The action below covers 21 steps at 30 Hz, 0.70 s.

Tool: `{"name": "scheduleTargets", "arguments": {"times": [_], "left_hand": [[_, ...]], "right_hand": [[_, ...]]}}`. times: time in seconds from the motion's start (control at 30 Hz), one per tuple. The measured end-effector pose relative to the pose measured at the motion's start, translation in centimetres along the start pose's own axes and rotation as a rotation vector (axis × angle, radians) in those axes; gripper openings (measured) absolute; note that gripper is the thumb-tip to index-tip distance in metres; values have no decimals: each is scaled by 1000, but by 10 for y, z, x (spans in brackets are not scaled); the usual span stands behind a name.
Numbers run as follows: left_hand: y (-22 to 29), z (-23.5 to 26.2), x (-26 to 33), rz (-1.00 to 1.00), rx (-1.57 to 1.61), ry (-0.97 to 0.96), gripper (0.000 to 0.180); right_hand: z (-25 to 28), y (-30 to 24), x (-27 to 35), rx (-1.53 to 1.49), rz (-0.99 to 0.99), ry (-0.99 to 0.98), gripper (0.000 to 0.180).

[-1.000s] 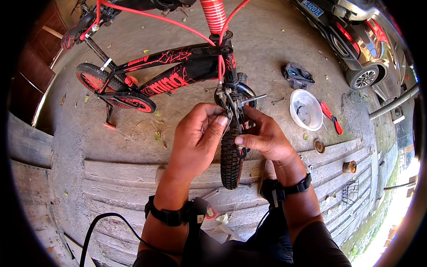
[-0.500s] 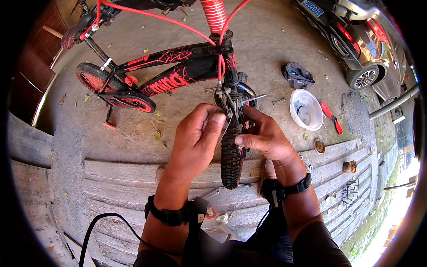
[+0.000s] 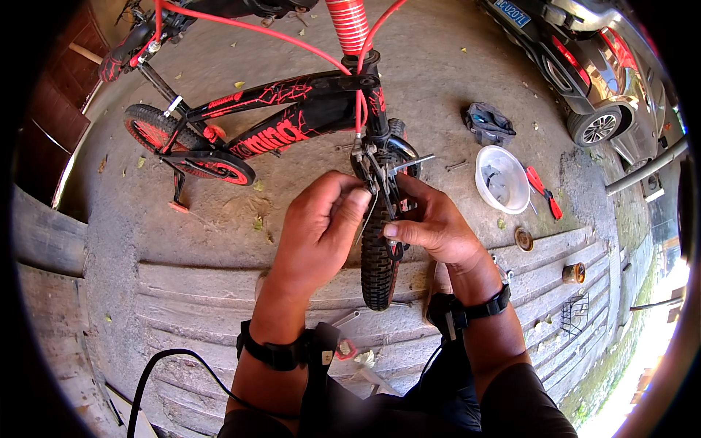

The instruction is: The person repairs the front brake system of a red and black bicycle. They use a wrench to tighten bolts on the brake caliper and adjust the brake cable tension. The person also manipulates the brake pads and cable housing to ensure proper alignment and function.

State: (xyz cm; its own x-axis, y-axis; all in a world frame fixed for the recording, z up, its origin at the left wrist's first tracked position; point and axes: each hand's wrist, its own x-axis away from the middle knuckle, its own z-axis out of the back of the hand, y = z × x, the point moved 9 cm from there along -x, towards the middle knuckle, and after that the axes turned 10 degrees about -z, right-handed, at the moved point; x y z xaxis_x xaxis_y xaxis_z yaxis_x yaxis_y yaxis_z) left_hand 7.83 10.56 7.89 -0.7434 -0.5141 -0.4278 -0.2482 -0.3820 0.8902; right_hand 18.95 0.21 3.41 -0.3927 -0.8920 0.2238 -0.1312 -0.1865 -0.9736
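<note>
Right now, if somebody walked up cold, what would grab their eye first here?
Probably the small black and red children's bicycle lying on the concrete ground, its knobbly black front tyre pointing toward the person. Both hands meet at that wheel: the left hand pinches beside the brake parts, and the right hand grips the other side. To the right sits a white plastic bowl with red-handled pliers beside it.

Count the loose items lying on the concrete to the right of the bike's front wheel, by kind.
White round plastic bowl: 1
Red-handled pliers: 1
Dark grey crumpled cloth or glove: 1
Small round rusty metal tins or caps: 2
Total: 5
Both hands, left and right, are at the black knobby front tyre.
</note>
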Motion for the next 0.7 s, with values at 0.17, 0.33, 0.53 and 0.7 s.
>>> {"name": "scheduleTargets", "arguments": {"times": [0.17, 0.33, 0.53, 0.7], "left_hand": [[-12, -6, 0, 29, 135, -20, 20], [-5, 0, -1, -35, 37, 26, 12], [17, 3, -6, -298, -157, 25, 7], [-3, -3, -1, -52, 41, -20, 18]], "right_hand": [[0, 0, 1, -4, 6, 16, 71], [-1, 1, 1, -2, -7, 24, 71], [1, 3, 0, 12, -11, 14, 72], [1, 2, 2, -8, -28, 23, 71]]}}
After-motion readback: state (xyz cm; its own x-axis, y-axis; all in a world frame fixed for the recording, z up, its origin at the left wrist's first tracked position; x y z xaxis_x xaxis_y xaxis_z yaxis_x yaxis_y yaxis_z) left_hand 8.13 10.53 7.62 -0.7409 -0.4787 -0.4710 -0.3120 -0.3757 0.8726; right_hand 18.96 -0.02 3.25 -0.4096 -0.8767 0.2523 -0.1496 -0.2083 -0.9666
